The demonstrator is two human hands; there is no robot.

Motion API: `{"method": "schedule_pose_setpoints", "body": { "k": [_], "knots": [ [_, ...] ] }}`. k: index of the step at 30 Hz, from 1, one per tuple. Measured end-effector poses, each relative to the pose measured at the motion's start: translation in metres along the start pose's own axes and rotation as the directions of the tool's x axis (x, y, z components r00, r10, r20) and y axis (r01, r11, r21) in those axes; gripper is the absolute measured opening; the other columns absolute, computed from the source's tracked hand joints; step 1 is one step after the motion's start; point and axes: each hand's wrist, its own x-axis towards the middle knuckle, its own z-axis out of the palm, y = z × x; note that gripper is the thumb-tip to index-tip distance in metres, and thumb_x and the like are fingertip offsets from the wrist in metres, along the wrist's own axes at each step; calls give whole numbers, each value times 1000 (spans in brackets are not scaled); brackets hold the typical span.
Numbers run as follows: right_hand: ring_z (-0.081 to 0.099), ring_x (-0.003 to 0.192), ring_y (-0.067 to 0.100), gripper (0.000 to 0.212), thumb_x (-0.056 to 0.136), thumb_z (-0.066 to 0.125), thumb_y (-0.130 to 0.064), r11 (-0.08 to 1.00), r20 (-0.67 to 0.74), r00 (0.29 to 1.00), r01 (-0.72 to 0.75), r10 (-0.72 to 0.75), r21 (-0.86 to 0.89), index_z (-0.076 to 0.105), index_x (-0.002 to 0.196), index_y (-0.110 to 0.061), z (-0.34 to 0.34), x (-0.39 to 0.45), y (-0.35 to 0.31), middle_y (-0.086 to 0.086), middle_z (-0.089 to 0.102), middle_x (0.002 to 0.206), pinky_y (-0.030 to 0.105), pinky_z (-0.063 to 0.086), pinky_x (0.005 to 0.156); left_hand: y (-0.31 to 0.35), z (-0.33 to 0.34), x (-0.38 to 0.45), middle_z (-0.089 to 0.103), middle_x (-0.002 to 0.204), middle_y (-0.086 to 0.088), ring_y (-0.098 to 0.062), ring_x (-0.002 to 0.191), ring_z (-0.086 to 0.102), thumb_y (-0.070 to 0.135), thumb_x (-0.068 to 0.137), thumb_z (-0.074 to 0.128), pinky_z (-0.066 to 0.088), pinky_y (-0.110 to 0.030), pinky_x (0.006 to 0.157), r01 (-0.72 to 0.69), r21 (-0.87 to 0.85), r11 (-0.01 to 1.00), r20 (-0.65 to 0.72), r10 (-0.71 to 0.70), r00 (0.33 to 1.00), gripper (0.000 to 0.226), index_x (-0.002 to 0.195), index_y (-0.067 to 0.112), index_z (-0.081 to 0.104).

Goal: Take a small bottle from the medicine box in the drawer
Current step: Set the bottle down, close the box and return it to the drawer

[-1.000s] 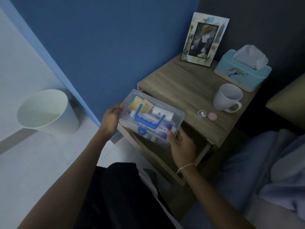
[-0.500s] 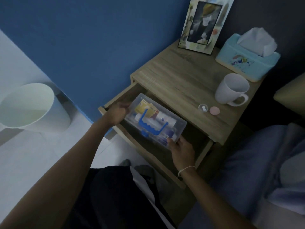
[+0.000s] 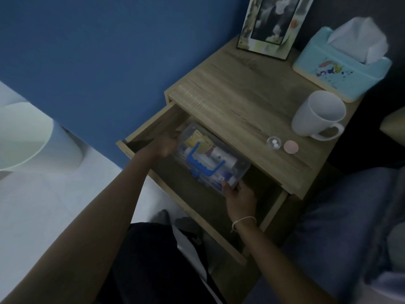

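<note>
— Changed since a second ago? Was held up over the nightstand front edge; now lowered into the open drawer, medicine box lying toward the back left corner, partly under the top's front edge.

— Grip?

— Left hand wrapped on the box's far-left end, right hand clasping its near-right corner. Both closed on the box, none let go.

— Lid?

— Shut, blue handle flat on top. Cartons and a white tube visible through the clear plastic; no small bottle picked out for certain.

— Meaning for the task?

— Looks like putting away, not fetching. Possibly bottle already out: small clear vial and pink cap near the top's front right corner, beside the mug.
</note>
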Motion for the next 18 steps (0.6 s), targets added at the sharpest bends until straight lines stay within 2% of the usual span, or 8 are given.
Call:
{"method": "schedule_pose_setpoints", "body": {
  "k": [5,8,10,11,13,15,16,18],
  "knots": [
    [63,99,7,32,90,57,-39,999,40,999,10,-8,-42,59,115,-19,6,-4,7,-4,66,108,27,53,83,-5,3,8,60,115,-31,-30,97,56,8,100,36,35,-27,70,25,7,1000,18,-25,1000,32,110,-11,59],
    [63,94,4,29,91,56,-39,995,61,997,54,-49,-88,59,112,-20,7,-7,11,-7,66,102,14,46,73,-6,10,4,58,120,-30,-38,110,56,8,99,38,33,-23,67,20,86,996,-19,-18,1000,31,117,-12,54],
    [64,91,4,30,91,54,-41,984,70,995,81,-71,-157,57,112,-21,6,-7,12,-8,65,98,12,43,67,-8,18,-2,56,126,-27,-37,115,55,13,99,40,41,-26,82,-66,220,973,-71,84,994,37,127,-9,45],
    [64,92,5,34,91,52,-42,969,68,994,99,-85,-226,54,118,-20,6,-7,12,-6,65,101,13,45,67,-9,22,-6,45,140,-25,-35,127,47,18,99,40,40,-33,98,-122,291,949,-80,151,985,47,138,-6,33],
    [64,101,9,54,92,48,-44,906,64,990,138,-123,-399,37,138,-17,6,-6,11,3,61,121,20,52,75,-10,29,-16,6,159,-16,-29,146,10,29,100,34,13,-42,118,-212,420,883,-93,273,957,62,150,7,4],
    [50,127,19,72,94,45,-42,834,94,980,197,-174,-515,11,151,-14,6,-7,13,13,29,154,31,51,94,-12,34,-21,-6,160,-9,-25,147,-7,34,101,29,-1,-38,116,-289,529,798,-86,389,917,63,150,14,-3],
    [37,138,23,74,94,43,-41,786,127,969,245,-211,-567,3,151,-14,5,-7,15,13,10,160,36,44,103,-14,34,-24,-6,160,-9,-25,147,-8,34,100,30,-2,-37,115,-309,574,758,-67,420,905,63,151,15,-4],
    [16,146,27,72,95,37,-38,664,210,941,336,-265,-668,1,151,-10,1,-7,19,15,-6,160,40,28,113,-17,33,-29,-5,161,-8,-24,147,-7,31,100,35,-2,-35,116,-326,633,702,-21,436,900,64,151,15,-1]
  ]
}}
